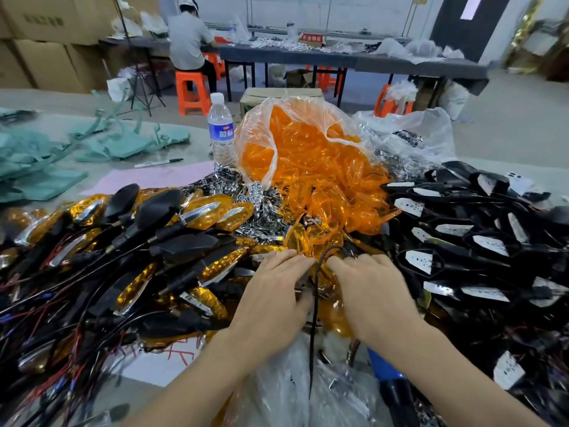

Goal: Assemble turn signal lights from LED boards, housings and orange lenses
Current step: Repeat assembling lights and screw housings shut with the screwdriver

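1. Head view, lower centre: the left hand (274, 291) and right hand (369, 288) lie palm-down side by side, fingers curled over a part hidden beneath; whether either clamps it I cannot tell.
2. A black wire (314, 318) runs down between them.
3. Centre: orange lenses (311, 167) spill from a clear bag (255, 127).
4. Left: assembled turn signals (203, 211) in a heap.
5. Right: black housings with LED boards (455, 238).
6. Upper centre: water bottle (220, 131).

Lighting: bright, even, diffuse; shadows lying soft; glare glinting on orange lenses (311, 167); wide-angle distortion bending edges; background softening; slight blur smearing corners.
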`<state>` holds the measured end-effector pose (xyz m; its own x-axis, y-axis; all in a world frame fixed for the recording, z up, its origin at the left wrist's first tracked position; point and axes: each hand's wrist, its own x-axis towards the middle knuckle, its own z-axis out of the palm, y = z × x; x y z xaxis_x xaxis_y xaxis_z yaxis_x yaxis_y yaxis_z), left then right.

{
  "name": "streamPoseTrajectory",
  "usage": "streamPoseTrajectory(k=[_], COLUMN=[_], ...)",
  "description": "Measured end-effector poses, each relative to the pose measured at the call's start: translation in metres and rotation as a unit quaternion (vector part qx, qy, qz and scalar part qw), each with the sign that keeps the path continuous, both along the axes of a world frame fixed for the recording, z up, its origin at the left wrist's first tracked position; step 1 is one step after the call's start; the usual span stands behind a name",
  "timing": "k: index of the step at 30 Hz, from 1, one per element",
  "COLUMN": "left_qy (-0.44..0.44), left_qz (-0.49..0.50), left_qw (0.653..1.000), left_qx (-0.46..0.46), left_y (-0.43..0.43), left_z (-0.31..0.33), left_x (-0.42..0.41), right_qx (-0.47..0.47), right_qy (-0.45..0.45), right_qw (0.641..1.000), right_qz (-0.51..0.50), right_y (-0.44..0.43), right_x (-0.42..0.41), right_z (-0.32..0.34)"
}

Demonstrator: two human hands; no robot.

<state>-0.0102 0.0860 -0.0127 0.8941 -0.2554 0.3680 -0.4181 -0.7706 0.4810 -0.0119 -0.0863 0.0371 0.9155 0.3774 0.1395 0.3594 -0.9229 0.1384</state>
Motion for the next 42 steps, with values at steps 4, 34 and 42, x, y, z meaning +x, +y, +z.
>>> streamPoseTrajectory(k=[4, 34, 42], left_qy=[0.156, 0.275, 0.311], left_qz=[-0.045, 0.152, 0.146], left_qw=[0.967, 0.869, 0.779], left_qx=[-0.198, -0.383, -0.524], left_y=[-0.002, 0.027, 0.035], left_z=[0.016, 0.040, 0.021], left_x=[0.002, 0.022, -0.004], right_qx=[0.166, 0.058, 0.213], right_qy=[-0.074, 0.158, 0.096], right_qw=[0.978, 0.985, 0.972], right_qz=[-0.099, 0.036, -0.034], right_y=[-0.003, 0.044, 0.019], right_x=[0.011, 0.036, 0.009], right_z=[0.019, -0.029, -0.037])
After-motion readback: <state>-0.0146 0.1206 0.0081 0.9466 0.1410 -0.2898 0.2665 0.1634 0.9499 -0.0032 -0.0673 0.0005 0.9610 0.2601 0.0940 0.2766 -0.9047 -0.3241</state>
